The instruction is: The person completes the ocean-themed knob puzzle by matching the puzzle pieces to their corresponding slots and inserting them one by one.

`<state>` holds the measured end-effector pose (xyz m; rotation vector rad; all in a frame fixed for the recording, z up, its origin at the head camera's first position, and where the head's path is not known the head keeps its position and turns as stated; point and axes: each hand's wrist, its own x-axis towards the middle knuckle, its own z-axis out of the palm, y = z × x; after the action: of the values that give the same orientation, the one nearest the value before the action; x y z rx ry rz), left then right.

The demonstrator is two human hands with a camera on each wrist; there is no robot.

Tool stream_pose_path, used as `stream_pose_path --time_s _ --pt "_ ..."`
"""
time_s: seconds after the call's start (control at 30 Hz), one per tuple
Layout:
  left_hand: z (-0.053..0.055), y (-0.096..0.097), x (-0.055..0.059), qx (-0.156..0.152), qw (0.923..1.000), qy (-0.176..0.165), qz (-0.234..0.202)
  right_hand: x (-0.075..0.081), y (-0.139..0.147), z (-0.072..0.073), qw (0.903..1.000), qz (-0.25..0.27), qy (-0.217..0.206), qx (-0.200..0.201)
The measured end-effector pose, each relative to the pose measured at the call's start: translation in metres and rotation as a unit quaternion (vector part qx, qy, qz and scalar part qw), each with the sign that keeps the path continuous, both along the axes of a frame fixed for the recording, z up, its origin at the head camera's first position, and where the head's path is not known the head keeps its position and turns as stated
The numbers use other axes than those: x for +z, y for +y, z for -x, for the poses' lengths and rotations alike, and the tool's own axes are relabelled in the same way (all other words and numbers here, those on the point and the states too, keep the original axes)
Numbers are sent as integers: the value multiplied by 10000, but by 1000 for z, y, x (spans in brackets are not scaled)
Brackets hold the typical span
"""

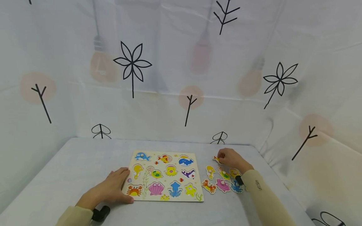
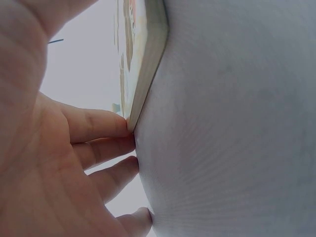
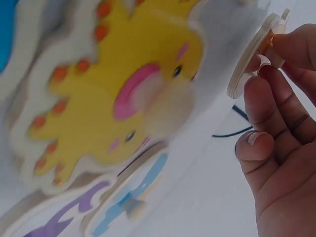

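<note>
A wooden puzzle board (image 1: 167, 180) with printed sea animals lies flat on the table. My left hand (image 1: 113, 185) rests at its left side, fingers fairly straight; in the left wrist view two fingertips (image 2: 123, 123) touch the board's edge (image 2: 148, 74). Beyond the board's right side, my right hand (image 1: 230, 158) pinches a red and yellow fish puzzle piece (image 1: 216, 159) by its knob. That piece (image 3: 252, 57) stands tilted between thumb and fingers in the right wrist view, its picture mostly hidden.
Loose pieces lie right of the board, below my right hand: a seahorse (image 1: 210, 172), a turtle (image 1: 223, 173), a crab (image 1: 208, 186), a pink shell (image 1: 223, 185), a blue squid (image 1: 236, 186) and others partly under the sleeve. A printed cloth wall (image 1: 167, 119) stands behind the table.
</note>
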<state>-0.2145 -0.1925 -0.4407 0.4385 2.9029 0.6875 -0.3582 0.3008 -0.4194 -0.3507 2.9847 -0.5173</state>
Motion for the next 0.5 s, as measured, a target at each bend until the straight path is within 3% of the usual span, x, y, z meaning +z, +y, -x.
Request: stream_pose_path --time_s 0.5 --pt "-1 1 2 23 10000 -32 -46 -1 -40 7 9993 -31 121 351"
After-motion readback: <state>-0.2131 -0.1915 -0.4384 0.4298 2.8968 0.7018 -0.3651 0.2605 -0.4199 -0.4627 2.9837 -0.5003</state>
